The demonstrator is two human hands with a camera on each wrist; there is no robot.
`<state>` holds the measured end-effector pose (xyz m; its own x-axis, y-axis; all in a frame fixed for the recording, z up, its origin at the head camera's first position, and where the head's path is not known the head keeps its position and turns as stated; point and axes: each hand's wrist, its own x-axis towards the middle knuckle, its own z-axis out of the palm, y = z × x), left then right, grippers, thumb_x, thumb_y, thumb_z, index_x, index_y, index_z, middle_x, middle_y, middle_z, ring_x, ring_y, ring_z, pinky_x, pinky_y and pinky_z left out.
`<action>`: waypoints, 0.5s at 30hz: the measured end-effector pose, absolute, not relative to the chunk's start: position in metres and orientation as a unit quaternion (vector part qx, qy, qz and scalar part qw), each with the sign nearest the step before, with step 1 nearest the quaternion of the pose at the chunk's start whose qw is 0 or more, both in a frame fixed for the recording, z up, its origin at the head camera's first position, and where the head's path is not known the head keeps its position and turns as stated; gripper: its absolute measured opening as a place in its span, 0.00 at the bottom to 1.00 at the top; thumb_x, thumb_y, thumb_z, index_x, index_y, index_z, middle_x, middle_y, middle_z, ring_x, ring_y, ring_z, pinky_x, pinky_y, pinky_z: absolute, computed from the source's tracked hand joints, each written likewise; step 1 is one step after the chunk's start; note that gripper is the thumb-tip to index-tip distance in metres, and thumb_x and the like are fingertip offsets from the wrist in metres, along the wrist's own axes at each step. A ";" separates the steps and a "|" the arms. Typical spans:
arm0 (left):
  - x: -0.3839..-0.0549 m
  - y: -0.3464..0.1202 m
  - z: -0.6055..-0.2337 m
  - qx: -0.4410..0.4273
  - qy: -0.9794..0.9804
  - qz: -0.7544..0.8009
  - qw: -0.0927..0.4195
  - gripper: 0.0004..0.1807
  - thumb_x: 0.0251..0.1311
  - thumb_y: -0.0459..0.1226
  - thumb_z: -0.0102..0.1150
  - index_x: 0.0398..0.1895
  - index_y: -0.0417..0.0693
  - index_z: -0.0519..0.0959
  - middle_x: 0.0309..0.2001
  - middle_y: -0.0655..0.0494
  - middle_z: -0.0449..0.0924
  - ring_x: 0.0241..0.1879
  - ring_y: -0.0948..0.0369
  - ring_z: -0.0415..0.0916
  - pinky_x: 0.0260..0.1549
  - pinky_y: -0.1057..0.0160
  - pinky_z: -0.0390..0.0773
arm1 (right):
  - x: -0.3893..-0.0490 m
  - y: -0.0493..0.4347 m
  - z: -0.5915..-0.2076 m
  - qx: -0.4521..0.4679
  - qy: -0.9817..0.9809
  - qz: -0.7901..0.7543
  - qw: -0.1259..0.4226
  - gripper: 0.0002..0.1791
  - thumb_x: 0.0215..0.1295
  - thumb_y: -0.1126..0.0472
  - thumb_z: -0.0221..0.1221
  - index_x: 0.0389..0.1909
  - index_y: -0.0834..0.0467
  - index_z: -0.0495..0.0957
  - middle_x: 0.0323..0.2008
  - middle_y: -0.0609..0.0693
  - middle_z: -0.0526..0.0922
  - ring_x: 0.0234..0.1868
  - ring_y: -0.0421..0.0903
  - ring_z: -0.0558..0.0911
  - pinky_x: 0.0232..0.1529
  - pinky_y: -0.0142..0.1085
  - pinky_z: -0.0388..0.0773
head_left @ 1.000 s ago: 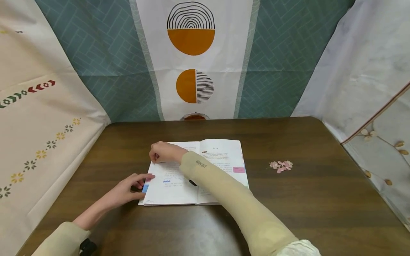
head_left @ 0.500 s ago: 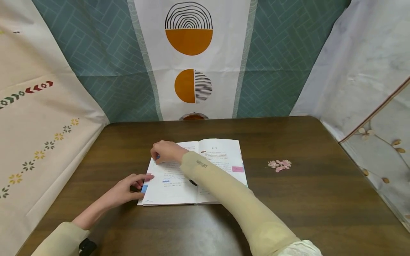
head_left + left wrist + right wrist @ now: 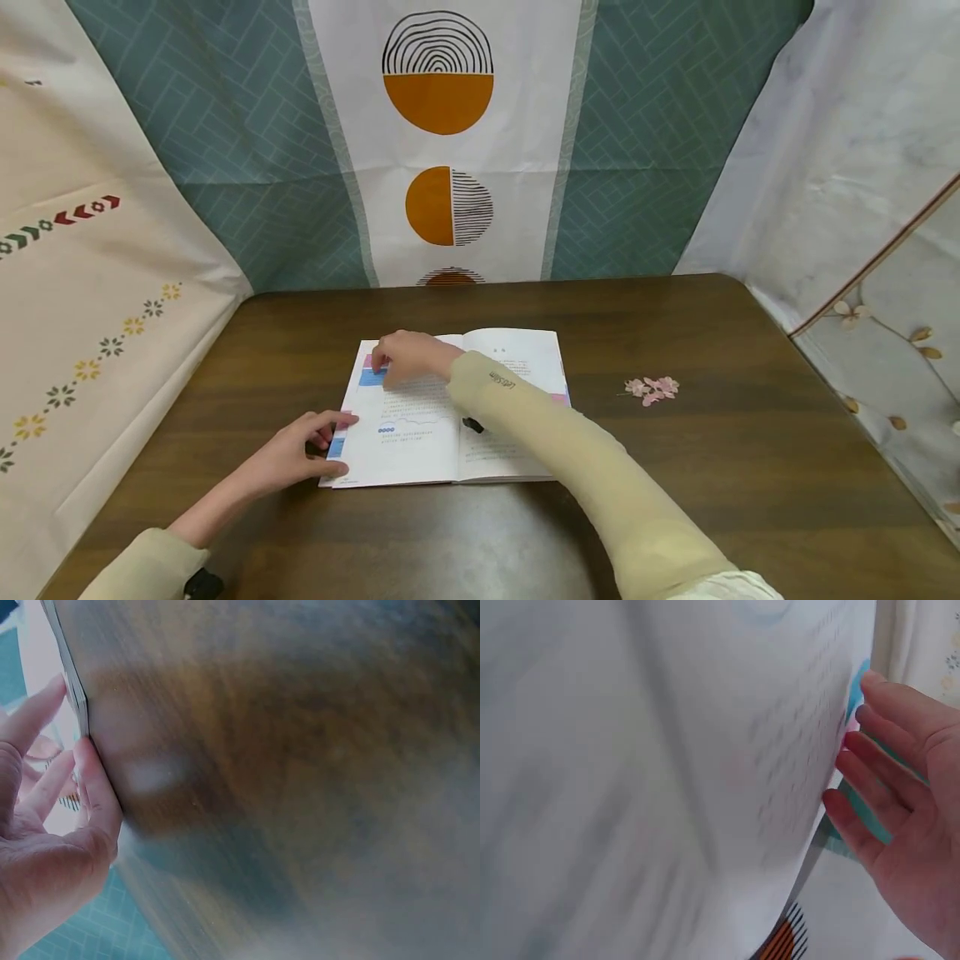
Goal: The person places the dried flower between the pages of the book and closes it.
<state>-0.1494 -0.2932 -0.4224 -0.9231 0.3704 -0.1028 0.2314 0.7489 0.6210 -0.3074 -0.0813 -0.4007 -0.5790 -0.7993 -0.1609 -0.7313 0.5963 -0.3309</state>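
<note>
An open book (image 3: 420, 458) with printed pages lies on the wooden table. My left hand (image 3: 292, 454) is at its lower left edge, with the index fingertip and thumb tip touching the page's margin. In the left wrist view those fingers (image 3: 94, 780) meet the book's edge. My right hand (image 3: 412, 357) is over the upper left page, close to a pink strip (image 3: 368, 361) and a blue strip (image 3: 372, 377). Seen from the right wrist, its fingers are spread and lightly bent, with nothing held. Whether they touch the paper, I cannot tell.
A small bunch of pink flowers (image 3: 651, 389) lies on the table (image 3: 675, 492), right of the book. Behind the table hangs a green and white cloth (image 3: 630, 192). Pale patterned cloths hang at both sides. My right forearm crosses over the right page.
My right hand has moved to the right from the left page's edge, and its fingers have loosened. The pink and blue strips there now show. My left hand has stayed nearly in place.
</note>
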 end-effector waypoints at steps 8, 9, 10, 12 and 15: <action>-0.150 -0.292 -0.420 0.151 0.930 0.314 0.115 0.34 0.49 0.44 0.76 0.61 0.51 0.75 0.40 0.53 0.71 0.40 0.58 0.67 0.35 0.68 0.71 | -0.322 -0.025 -0.387 -0.401 0.879 -0.205 0.154 0.16 0.67 0.54 0.63 0.53 0.53 0.81 0.50 0.45 0.84 0.52 0.43 0.78 0.57 0.33 0.75; -0.150 -0.292 -0.420 0.150 0.930 0.314 0.116 0.34 0.49 0.44 0.76 0.62 0.51 0.75 0.40 0.53 0.70 0.40 0.58 0.67 0.35 0.68 0.71 | -0.322 -0.017 -0.386 -0.395 0.879 -0.220 0.149 0.16 0.67 0.54 0.63 0.53 0.54 0.81 0.50 0.45 0.84 0.52 0.43 0.78 0.57 0.34 0.75; -0.150 -0.292 -0.421 0.150 0.930 0.315 0.116 0.34 0.49 0.44 0.76 0.62 0.51 0.75 0.40 0.53 0.70 0.40 0.58 0.67 0.35 0.68 0.71 | -0.323 -0.010 -0.385 -0.388 0.880 -0.233 0.145 0.16 0.67 0.54 0.63 0.53 0.54 0.82 0.49 0.45 0.84 0.52 0.44 0.78 0.57 0.34 0.75; -0.149 -0.291 -0.421 0.150 0.930 0.314 0.115 0.34 0.49 0.44 0.76 0.61 0.51 0.75 0.40 0.53 0.70 0.39 0.58 0.67 0.35 0.68 0.70 | -0.324 0.004 -0.383 -0.381 0.879 -0.255 0.130 0.16 0.67 0.55 0.63 0.52 0.56 0.82 0.48 0.46 0.85 0.50 0.44 0.79 0.57 0.35 0.75; -0.148 -0.291 -0.422 0.150 0.930 0.314 0.115 0.34 0.49 0.44 0.76 0.62 0.50 0.75 0.40 0.53 0.70 0.39 0.58 0.67 0.34 0.68 0.70 | -0.326 0.023 -0.378 -0.373 0.879 -0.276 0.112 0.16 0.66 0.57 0.63 0.52 0.58 0.82 0.48 0.48 0.85 0.48 0.44 0.81 0.56 0.36 0.77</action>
